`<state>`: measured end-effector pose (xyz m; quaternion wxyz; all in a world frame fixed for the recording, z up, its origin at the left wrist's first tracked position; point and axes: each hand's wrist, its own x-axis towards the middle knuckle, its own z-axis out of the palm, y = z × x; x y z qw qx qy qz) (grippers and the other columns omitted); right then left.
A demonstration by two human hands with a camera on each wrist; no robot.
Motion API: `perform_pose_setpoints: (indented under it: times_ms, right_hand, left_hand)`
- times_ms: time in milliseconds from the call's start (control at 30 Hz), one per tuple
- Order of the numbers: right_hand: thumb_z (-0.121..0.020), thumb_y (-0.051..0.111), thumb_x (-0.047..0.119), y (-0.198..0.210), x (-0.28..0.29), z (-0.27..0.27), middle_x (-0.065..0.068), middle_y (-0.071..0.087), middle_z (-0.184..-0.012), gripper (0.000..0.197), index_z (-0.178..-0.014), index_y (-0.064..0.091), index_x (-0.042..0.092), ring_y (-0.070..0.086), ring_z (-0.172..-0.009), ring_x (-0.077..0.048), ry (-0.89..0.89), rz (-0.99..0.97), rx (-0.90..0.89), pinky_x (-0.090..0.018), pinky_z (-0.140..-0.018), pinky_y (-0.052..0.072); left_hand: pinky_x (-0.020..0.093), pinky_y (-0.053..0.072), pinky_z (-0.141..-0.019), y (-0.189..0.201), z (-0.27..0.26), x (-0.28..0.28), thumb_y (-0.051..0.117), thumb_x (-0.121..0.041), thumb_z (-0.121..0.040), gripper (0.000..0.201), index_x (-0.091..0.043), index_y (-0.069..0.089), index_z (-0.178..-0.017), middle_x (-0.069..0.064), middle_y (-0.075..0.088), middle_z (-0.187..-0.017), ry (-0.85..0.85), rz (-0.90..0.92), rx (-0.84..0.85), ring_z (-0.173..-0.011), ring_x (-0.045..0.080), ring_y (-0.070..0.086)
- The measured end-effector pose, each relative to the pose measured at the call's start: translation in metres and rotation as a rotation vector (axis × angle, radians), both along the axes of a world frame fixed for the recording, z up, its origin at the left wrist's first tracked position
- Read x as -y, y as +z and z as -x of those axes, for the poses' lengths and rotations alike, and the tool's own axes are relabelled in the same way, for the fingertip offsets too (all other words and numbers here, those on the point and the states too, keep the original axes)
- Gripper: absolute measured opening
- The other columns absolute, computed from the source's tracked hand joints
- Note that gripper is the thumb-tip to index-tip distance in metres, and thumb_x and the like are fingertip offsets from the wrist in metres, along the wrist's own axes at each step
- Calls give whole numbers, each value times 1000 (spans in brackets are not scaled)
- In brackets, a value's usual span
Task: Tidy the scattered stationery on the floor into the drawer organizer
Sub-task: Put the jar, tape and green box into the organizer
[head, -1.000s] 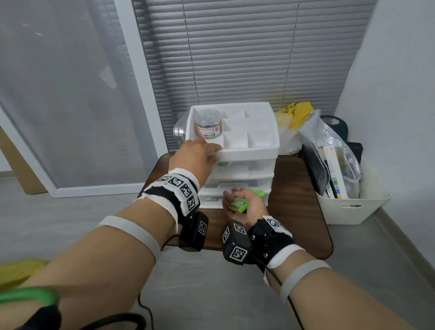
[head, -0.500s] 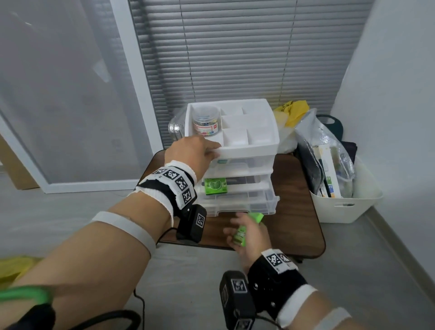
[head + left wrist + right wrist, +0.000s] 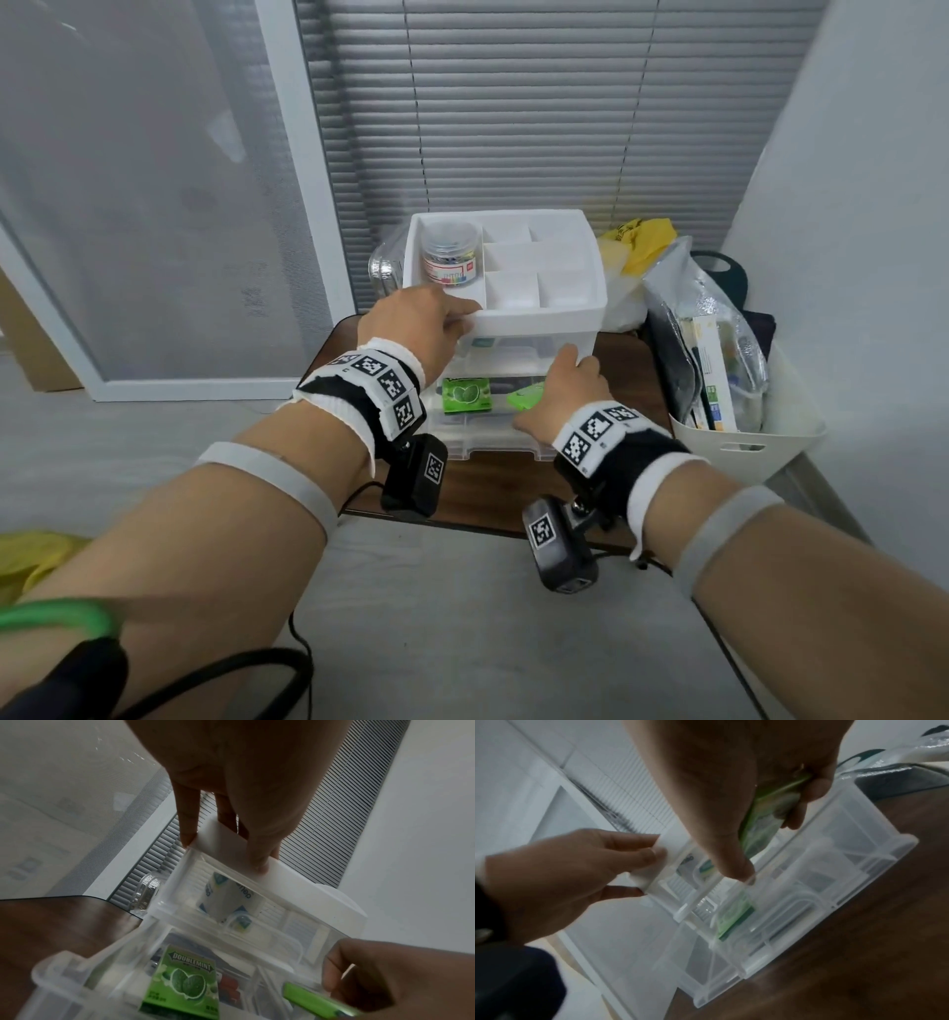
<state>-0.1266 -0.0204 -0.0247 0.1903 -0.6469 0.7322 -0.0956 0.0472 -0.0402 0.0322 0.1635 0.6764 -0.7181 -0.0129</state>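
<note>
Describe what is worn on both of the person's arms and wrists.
Bare forearms. Each wrist carries a black-and-white wristband with square black-and-white code markers, and a black camera block with its own marker hangs below; the right wristband matches. A pale band circles each forearm. Black cable trails under the left arm.

the head view looks forward and down on the drawer organizer (image 3: 539, 313) from above; both wrist views sit close beneath it, seemingly angled upward, sharing its clear pulled-out drawer (image 3: 85, 969).
</note>
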Motion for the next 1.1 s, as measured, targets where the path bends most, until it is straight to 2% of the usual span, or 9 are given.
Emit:
perform_pose_setpoints:
  times_ms: [100, 200, 267, 367, 500, 700, 833, 933, 1100]
  right_hand:
    - [-65, 79, 57, -16, 8, -4, -18, 40, -132, 99, -136, 31, 7, 45, -122, -37, 15, 92, 97, -43, -101, 45]
    - [-73, 72, 57, -26, -8, 1, -8, 47, -115, 62, -110, 48, 14, 45, -110, -29, 54, 306, 19, -42, -92, 46]
    - [-82, 64, 49, -30, -30, 8, 2, 51, -93, 31, -84, 49, 21, 47, -90, -20, 89, 527, 21, -37, -78, 46]
    - [-90, 51, 45, -38, -60, 7, 6, 50, -55, 41, -59, 45, 20, 50, -55, -14, 232, 446, 121, -30, -56, 46]
    - [-88, 57, 34, -60, -58, -1, 8, 69, -92, 11, -96, 62, 27, 65, -84, -13, 269, 192, 299, -34, -78, 56]
    - [-87, 59, 20, -59, -26, -18, -5, 41, -145, 59, -142, 37, 19, 52, -122, -25, 313, 50, 368, -33, -105, 42]
    - [-90, 54, 19, -52, -9, -20, -6, 31, -150, 60, -147, 35, 22, 48, -128, -28, 296, 21, 316, -27, -101, 36]
    - [-89, 54, 17, -54, -12, -16, -6, 32, -150, 64, -149, 32, 24, 48, -128, -29, 313, 24, 325, -29, -102, 37]
    - [-87, 54, 9, -62, -43, 17, 1, 48, -124, 57, -140, 46, 29, 60, -90, -15, 282, 124, 460, -35, -92, 52]
  left_hand:
    - [35, 48, -86, -2, -1, 1, 54, -43, -95, 29, -48, 63, -122, -6, 65, -126, 4, 4, -9, -115, 28, 60]
    - [36, 49, -87, -3, -2, 3, 54, -43, -95, 28, -48, 63, -121, -7, 65, -125, -1, 13, -12, -114, 28, 60]
    - [37, 49, -85, -5, -1, 3, 54, -43, -94, 28, -50, 63, -120, -7, 66, -124, -2, 20, -9, -113, 28, 60]
    - [38, 50, -85, -7, -1, 3, 54, -44, -94, 27, -51, 63, -118, -8, 66, -123, 5, 30, -12, -112, 29, 61]
    - [38, 49, -86, -8, 2, 1, 55, -45, -93, 27, -49, 64, -118, -7, 66, -123, 22, 48, -33, -112, 29, 61]
    - [41, 51, -89, -9, 3, -3, 55, -41, -95, 27, -46, 65, -119, -5, 65, -124, 9, 65, -71, -113, 29, 60]
    - [43, 51, -90, -16, 7, -5, 53, -31, -96, 27, -34, 68, -118, 0, 65, -118, -38, 129, -108, -110, 31, 59]
    - [52, 37, -107, -26, 12, -8, 51, -25, -95, 29, -28, 67, -119, 3, 66, -115, -37, 205, -93, -114, 31, 56]
    - [52, 14, -120, -52, 42, -36, 55, -19, -81, 64, -16, 42, -144, 13, 36, -152, 76, 352, -8, -147, 34, 21]
